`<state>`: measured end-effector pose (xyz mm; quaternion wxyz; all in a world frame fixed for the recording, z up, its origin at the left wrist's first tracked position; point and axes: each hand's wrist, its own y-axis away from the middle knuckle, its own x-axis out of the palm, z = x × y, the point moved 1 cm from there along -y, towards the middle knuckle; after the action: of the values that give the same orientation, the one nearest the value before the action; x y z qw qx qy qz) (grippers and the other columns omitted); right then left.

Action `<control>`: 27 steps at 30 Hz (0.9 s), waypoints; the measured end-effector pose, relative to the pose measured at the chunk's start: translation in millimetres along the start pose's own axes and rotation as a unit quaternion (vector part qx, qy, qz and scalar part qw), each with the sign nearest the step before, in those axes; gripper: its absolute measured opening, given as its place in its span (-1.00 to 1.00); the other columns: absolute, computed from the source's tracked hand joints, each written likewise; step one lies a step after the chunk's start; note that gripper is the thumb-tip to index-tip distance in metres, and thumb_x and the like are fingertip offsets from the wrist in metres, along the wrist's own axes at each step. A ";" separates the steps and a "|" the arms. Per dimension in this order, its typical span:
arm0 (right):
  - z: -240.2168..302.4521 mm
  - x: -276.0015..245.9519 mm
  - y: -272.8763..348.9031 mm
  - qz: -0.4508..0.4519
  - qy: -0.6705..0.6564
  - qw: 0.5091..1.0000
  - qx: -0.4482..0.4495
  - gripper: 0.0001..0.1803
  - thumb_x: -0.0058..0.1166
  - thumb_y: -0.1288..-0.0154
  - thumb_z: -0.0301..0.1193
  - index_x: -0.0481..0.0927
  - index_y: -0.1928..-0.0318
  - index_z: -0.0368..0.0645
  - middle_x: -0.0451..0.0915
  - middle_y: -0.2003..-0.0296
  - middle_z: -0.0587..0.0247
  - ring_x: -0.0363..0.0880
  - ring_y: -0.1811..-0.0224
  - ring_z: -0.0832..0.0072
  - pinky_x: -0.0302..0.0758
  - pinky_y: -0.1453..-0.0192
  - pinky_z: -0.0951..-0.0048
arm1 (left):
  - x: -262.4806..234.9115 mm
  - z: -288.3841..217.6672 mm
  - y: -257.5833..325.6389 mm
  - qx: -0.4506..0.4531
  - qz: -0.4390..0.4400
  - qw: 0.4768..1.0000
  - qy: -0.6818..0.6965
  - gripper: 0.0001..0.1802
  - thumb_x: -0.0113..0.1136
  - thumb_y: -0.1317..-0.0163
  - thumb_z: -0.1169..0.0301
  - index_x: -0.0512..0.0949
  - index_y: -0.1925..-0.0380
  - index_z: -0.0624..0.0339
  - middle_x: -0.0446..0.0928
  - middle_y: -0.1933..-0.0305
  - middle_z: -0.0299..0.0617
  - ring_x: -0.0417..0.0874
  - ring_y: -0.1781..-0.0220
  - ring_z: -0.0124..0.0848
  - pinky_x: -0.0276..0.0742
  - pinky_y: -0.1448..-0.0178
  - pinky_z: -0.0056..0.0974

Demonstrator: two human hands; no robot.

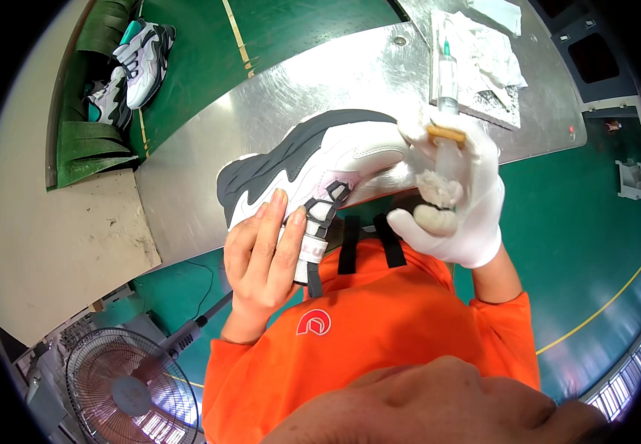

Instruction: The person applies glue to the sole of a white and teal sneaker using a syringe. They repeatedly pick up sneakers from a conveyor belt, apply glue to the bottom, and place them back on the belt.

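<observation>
My bare left hand (265, 248) grips a white sneaker (354, 144) by its upper, fingers spread along the side near the dark laces. The shoe is tilted on its side, with its dark grey sole facing away from me and its toe pointing right. My right hand (480, 211), in a white glove, is closed around a clear syringe (448, 81) beside the toe. A green tip points away from me, and a tan ring shows at the grip. Whitish wrapping covers the plunger end. Whether the glove touches the toe, I cannot tell.
Beyond the shoe lies a shiny metal table (276, 92). At its far right, crumpled white cloth (494, 59) rests on a stained pad. Two more sneakers (146, 63) are on the green belt (195, 29) at far left. A fan (129, 392) stands at lower left, below a beige board (69, 244).
</observation>
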<state>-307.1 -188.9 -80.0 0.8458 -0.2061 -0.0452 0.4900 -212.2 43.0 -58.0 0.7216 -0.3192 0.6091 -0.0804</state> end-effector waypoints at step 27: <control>22.8 -36.6 41.7 0.015 -0.336 0.914 0.228 0.21 0.45 0.43 0.14 0.30 -0.17 -0.49 0.53 0.31 -0.16 0.64 0.34 -0.03 0.65 0.27 0.08 | 1.0 -3.9 0.5 -0.009 -0.010 1.000 -0.008 -0.74 0.26 -0.16 0.53 0.67 0.11 0.21 0.65 -0.03 0.02 0.57 0.04 -0.24 0.57 0.11 -0.28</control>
<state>-366.1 -194.8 -71.1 0.7974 0.1688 -0.2107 0.5397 -215.7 41.4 -59.3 0.7227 -0.3322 0.6009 -0.0798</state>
